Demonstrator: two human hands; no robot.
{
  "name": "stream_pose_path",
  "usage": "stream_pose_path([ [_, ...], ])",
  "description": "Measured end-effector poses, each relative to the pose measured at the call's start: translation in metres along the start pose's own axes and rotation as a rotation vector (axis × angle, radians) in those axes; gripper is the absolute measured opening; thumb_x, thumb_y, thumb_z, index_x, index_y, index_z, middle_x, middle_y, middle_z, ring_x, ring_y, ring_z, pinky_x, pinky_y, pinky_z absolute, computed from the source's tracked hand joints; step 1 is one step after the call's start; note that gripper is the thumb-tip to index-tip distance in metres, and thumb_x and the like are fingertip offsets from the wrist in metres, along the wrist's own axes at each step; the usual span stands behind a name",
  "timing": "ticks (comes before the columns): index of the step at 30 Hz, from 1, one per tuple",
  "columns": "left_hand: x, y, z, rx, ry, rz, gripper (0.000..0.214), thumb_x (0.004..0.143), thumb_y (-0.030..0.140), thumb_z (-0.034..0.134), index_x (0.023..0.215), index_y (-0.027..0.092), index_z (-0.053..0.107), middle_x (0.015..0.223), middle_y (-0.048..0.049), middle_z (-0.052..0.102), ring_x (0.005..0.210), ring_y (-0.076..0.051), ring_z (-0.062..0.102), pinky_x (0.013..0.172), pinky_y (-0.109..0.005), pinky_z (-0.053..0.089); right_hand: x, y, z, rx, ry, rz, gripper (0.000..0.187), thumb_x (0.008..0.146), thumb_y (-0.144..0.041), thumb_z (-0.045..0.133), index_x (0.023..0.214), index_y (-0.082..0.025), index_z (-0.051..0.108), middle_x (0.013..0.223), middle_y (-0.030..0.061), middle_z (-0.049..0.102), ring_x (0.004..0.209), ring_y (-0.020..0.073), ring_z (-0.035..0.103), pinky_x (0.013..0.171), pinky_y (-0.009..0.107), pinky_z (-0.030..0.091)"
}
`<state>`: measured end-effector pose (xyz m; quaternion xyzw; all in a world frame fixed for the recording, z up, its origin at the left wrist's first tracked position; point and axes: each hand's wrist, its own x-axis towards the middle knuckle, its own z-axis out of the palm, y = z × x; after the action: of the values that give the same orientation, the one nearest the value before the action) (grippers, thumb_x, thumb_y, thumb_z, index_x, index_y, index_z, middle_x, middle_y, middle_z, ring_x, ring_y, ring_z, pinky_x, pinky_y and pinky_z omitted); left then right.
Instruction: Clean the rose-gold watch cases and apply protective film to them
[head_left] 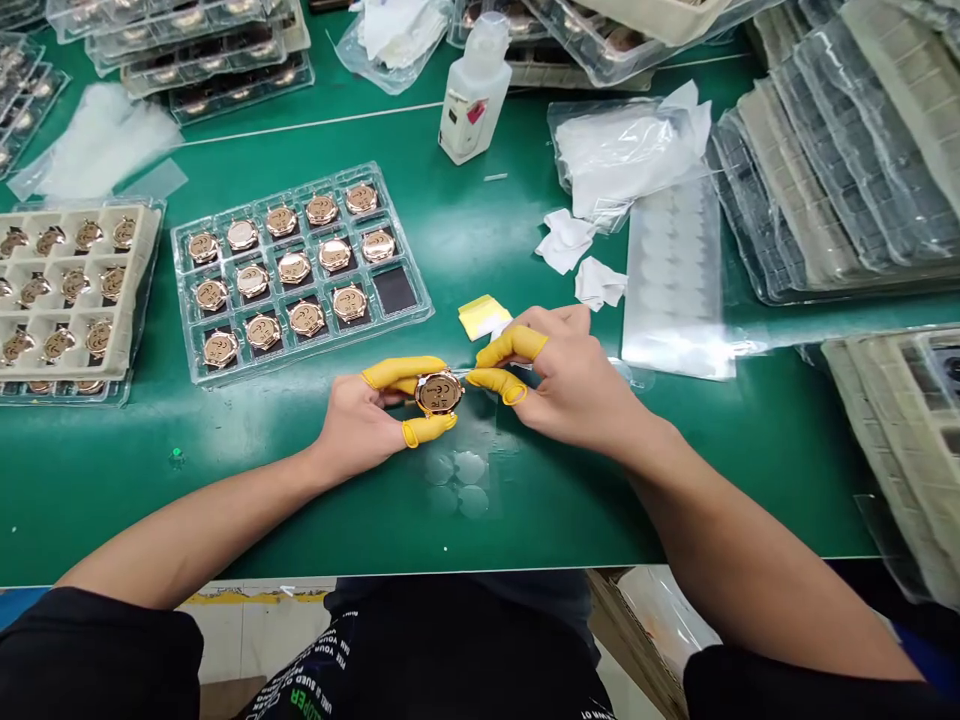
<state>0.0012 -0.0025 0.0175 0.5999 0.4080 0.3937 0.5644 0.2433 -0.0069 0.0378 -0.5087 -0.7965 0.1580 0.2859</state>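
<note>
A rose-gold watch case (pixel 439 393) with printed markings on its back faces up between the finger and thumb of my left hand (pixel 367 415). Yellow finger cots cover those fingertips. Just right of the case, my right hand (pixel 559 375), also in yellow finger cots, pinches something thin and pale close to the case edge; its kind is too small to make out. Below the hands, several round clear film discs (pixel 471 468) lie on the green table (pixel 300 520). A clear tray (pixel 225 375) of similar watch cases stands left of my hands, with one pocket at its right side holding only a dark pad.
A beige tray (pixel 142 300) of watch cases sits at the left. Behind my hands are a yellow pad (pixel 482 316), a plastic bottle (pixel 476 95), crumpled white wipes (pixel 564 240) and a film sheet (pixel 675 290). Stacked trays (pixel 847 160) rise at the right.
</note>
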Motion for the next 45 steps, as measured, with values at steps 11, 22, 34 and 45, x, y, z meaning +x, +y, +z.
stream_pose_path([
  [11,0.007,0.002,0.000,-0.144,0.014,-0.287,0.064,0.057,0.024,0.101,0.117,0.018,0.080,0.105,-0.0051,0.085,0.097,-0.021,0.082,0.094,-0.035,0.071,0.004,-0.025,0.002,0.966,0.125,0.487,0.035,0.075,-0.058,0.090,0.081,-0.027,0.075,0.122,0.0045,0.077,0.113,0.0279,0.067,0.097,0.048,0.053],
  [22,0.007,0.001,0.001,-0.096,-0.026,-0.221,0.059,0.060,0.020,0.098,0.116,0.018,0.080,0.107,-0.0042,0.083,0.094,-0.018,0.080,0.095,-0.031,0.070,-0.002,-0.038,0.033,0.931,0.032,0.621,0.030,0.074,-0.045,0.091,0.088,-0.024,0.074,0.107,0.0040,0.078,0.102,0.0223,0.070,0.097,0.041,0.053],
  [34,0.007,-0.001,0.001,-0.063,-0.014,-0.226,0.062,0.059,0.026,0.100,0.117,0.018,0.078,0.107,-0.0050,0.084,0.098,-0.020,0.081,0.097,-0.034,0.070,-0.004,-0.039,0.045,0.814,0.106,0.570,0.042,0.082,-0.062,0.084,0.090,-0.024,0.070,0.107,0.0061,0.075,0.103,0.0221,0.069,0.099,0.042,0.056],
  [45,0.007,0.002,0.001,-0.071,-0.018,-0.213,0.061,0.059,0.022,0.100,0.116,0.018,0.078,0.104,-0.0037,0.083,0.094,-0.018,0.081,0.093,-0.031,0.070,-0.005,-0.038,0.046,0.810,0.099,0.581,0.040,0.084,-0.060,0.084,0.093,-0.023,0.071,0.104,0.0057,0.076,0.099,0.0215,0.070,0.096,0.042,0.057],
])
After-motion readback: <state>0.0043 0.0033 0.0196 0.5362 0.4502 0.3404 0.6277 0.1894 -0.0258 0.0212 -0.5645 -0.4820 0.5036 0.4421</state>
